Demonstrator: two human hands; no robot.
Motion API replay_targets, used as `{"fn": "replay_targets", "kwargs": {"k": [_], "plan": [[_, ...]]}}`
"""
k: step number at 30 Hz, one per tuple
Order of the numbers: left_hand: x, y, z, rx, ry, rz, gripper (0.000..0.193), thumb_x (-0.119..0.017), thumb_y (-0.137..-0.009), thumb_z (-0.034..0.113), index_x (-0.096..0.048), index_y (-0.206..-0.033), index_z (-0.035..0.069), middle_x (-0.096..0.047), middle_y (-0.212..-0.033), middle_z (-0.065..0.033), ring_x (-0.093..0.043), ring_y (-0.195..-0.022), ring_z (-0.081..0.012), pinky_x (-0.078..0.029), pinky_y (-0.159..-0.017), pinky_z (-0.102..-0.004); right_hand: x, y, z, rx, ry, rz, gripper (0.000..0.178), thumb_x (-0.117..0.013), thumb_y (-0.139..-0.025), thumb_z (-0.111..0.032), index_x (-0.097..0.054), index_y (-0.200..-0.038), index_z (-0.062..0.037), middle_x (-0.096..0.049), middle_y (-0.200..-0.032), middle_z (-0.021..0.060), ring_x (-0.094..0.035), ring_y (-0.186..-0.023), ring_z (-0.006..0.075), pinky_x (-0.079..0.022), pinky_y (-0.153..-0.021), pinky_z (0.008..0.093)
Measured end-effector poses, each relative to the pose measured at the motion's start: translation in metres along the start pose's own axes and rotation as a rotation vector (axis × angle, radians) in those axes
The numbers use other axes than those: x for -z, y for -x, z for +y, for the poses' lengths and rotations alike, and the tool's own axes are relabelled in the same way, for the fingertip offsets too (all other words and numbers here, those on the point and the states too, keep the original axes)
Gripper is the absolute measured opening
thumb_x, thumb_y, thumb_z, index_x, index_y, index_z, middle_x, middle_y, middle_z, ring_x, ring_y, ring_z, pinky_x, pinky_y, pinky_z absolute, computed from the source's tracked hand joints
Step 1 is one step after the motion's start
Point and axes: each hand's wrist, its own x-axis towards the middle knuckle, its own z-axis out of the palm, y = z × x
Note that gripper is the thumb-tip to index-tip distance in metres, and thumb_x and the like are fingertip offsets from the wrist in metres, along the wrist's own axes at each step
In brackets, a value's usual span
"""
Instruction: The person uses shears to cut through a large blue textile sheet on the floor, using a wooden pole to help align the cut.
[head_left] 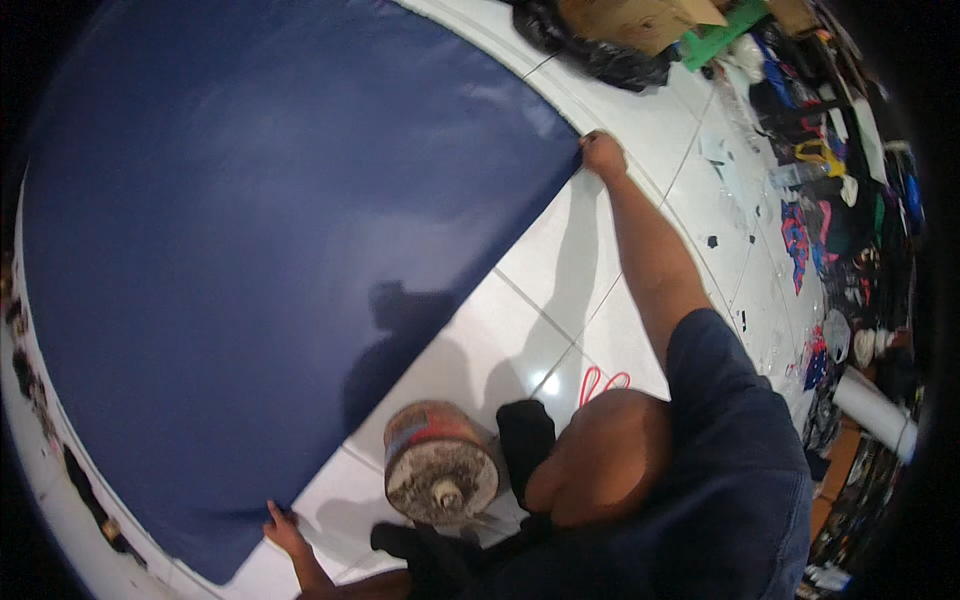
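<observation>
A large dark blue sheet (pixel 240 260) of smooth, slightly shiny material lies spread over the white tiled floor, its straight near edge running diagonally between my hands. At the sheet's far right corner, my right hand (pixel 603 156) is closed on the edge. Near the lower left corner, my left hand (pixel 287 532) pinches the same edge, and a small crease shows in the material there. Its index finger is partly extended. Between my arms, close to my legs, a worn reddish can-like cylinder (pixel 440 470) with a grey top and a central knob stands beside the edge.
A red looped cord (pixel 605 383) lies by my knee. Dark plastic bags (pixel 590 50) and cardboard (pixel 635 22) sit at the far right. Along the right side are heaped cloth scraps (pixel 795 240), clutter and a white roll (pixel 875 413). Small dark scraps dot the tiles.
</observation>
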Motion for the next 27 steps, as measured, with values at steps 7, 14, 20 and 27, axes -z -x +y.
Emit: {"fn": "replay_targets", "kwargs": {"k": [7, 14, 20, 27], "plan": [[0.018, 0.002, -0.007, -0.045, -0.037, 0.004, 0.051, -0.07, -0.092, 0.044, -0.041, -0.066, 0.011, -0.046, -0.06, -0.0005, -0.041, -0.051, -0.0103, -0.036, -0.047, -0.0289, 0.016, 0.089, -0.106, 0.429, 0.008, 0.282, 0.031, -0.067, -0.087, -0.024, -0.065, -0.115, -0.0089, -0.063, -0.116, 0.0125, -0.06, -0.109, 0.0327, -0.047, -0.09, 0.0457], [0.005, -0.003, -0.01, -0.066, -0.068, 0.007, 0.049, -0.071, -0.091, 0.043, -0.051, -0.067, 0.006, -0.053, -0.061, -0.003, -0.048, -0.053, -0.0125, -0.04, -0.049, -0.0302, -0.002, 0.269, -0.168, 1.341, -0.127, -0.221, 0.034, -0.074, -0.082, -0.026, -0.069, -0.112, -0.0116, -0.06, -0.129, 0.0112, -0.053, -0.125, 0.0282, -0.041, -0.103, 0.0451], [0.01, 0.012, 0.013, -0.063, -0.021, -0.003, 0.053, -0.068, -0.092, 0.041, -0.051, -0.055, 0.008, -0.056, -0.055, -0.0039, -0.05, -0.05, -0.0114, -0.039, -0.048, -0.0281, -0.018, 0.284, -0.168, 1.255, -0.015, -0.249, 0.036, -0.071, -0.088, -0.031, -0.069, -0.119, -0.0132, -0.056, -0.14, 0.0079, -0.047, -0.135, 0.0278, -0.037, -0.112, 0.0475], [0.061, -0.022, -0.003, 0.153, 0.661, 0.309, 0.035, -0.066, -0.095, 0.035, -0.051, -0.08, 0.007, -0.052, -0.065, -0.004, -0.053, -0.051, -0.0147, -0.044, -0.046, -0.0264, -0.012, 0.291, -0.169, 1.242, 0.088, -0.247, 0.037, -0.069, -0.089, -0.029, -0.068, -0.122, -0.0122, -0.055, -0.141, 0.0096, -0.048, -0.135, 0.0298, -0.038, -0.111, 0.0493]]}}
